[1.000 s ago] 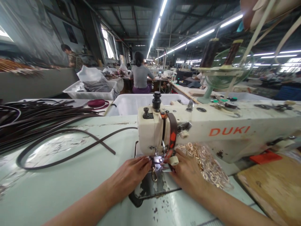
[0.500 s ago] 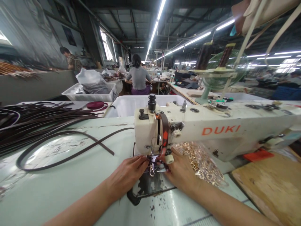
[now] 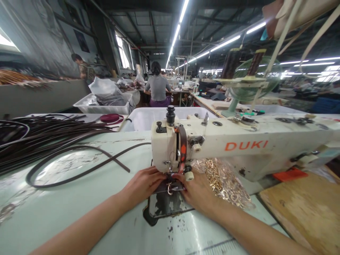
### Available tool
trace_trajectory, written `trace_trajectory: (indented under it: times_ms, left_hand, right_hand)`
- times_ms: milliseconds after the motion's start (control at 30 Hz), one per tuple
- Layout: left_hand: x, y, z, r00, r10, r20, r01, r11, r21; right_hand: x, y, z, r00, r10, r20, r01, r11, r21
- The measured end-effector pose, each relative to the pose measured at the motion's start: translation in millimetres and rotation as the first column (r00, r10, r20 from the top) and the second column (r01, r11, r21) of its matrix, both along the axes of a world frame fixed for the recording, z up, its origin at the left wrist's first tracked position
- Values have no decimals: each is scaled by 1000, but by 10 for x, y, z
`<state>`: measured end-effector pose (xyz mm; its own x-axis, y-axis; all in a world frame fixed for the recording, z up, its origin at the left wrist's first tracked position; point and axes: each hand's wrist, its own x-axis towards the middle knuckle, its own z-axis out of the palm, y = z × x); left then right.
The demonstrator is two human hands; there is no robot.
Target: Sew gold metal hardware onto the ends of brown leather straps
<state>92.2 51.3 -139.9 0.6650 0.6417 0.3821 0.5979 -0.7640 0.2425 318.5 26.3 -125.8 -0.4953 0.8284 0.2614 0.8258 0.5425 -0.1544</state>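
My left hand (image 3: 145, 184) lies beside the presser foot of a white sewing machine (image 3: 207, 138), its fingers pressed together on the dark strap end under the needle. A gold snap hook (image 3: 169, 189) hangs from that end, toward me. My right hand (image 3: 198, 191) is curled on the other side of the needle, thumb and fingertips close to the work. A pointed silver blade (image 3: 177, 188) shows by its fingers; its grip on it is hidden. The long dark brown strap (image 3: 79, 182) loops over the table at left and passes behind the machine head.
Many dark straps (image 3: 53, 136) are heaped at left near a maroon roll (image 3: 110, 118). A clear bag of gold hooks (image 3: 225, 182) lies under the machine arm. A wooden board (image 3: 300, 209) is at right; a white bin (image 3: 143, 115) stands behind. A person (image 3: 158, 86) sits farther back.
My right fingertips have moved in closer to the needle, and the silver blade shows less. The snap hook has shifted slightly up. The view has turned a little.
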Motion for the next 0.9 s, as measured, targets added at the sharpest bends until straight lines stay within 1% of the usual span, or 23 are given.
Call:
trace_trajectory:
  times_ms: [67, 100, 167, 300, 367, 433, 500, 567, 633, 667, 700, 733, 800, 833, 900]
  left_hand:
    - [1, 40, 16, 999, 41, 31, -39, 996, -80]
    - [8, 51, 29, 999, 38, 26, -35, 995, -98]
    - [31, 55, 66, 1000, -8, -1, 8, 995, -104]
    - [76, 12, 152, 991, -128, -51, 124, 990, -65]
    - [90, -16, 185, 989, -138, -55, 137, 990, -20]
    - [101, -41, 206, 992, -118, -48, 120, 992, 44]
    - [112, -63, 214, 995, -86, -55, 91, 990, 103]
    - [125, -83, 211, 996, -42, -81, 54, 987, 151]
    - [138, -97, 194, 994, 1, -105, 20, 980, 200]
    - [144, -102, 179, 994, 20, -110, 5, 975, 223]
    - [148, -105, 162, 993, 33, -116, -4, 971, 239]
    - [152, -109, 142, 992, 40, -123, -8, 969, 248]
    - [153, -121, 99, 989, 51, -137, -14, 967, 255]
    - [150, -132, 80, 988, 66, -137, -29, 967, 254]
    - [137, -167, 58, 986, 111, -126, -81, 972, 222]
  right_hand:
    - [-1, 24, 2, 999, -3, -33, 2, 1000, -23]
    - [-1, 28, 5, 999, 0, -44, -1, 999, -32]
    - [-2, 6, 8, 998, 18, -62, -20, 999, -45]
    - [-3, -136, -39, 987, 126, -104, -132, 990, -54]
    - [-4, -191, -97, 984, 166, -70, -166, 986, 7]
    - [-17, -200, -163, 982, 187, 22, -189, 977, 102]
    - [-53, -168, -221, 968, 214, 130, -237, 951, 199]
    - [-102, -116, -262, 944, 253, 212, -307, 909, 283]
    - [-142, -69, -284, 926, 280, 251, -355, 873, 335]
    - [-151, -52, -285, 925, 282, 254, -358, 871, 337]
    - [-150, -39, -280, 931, 270, 245, -341, 884, 320]
    - [-139, -31, -268, 944, 244, 221, -302, 910, 285]
    - [-91, -29, -222, 979, 149, 142, -173, 968, 182]
    - [-59, -34, -191, 992, 92, 92, -104, 986, 132]
    - [5, -45, -124, 1000, -11, -13, 12, 998, 56]
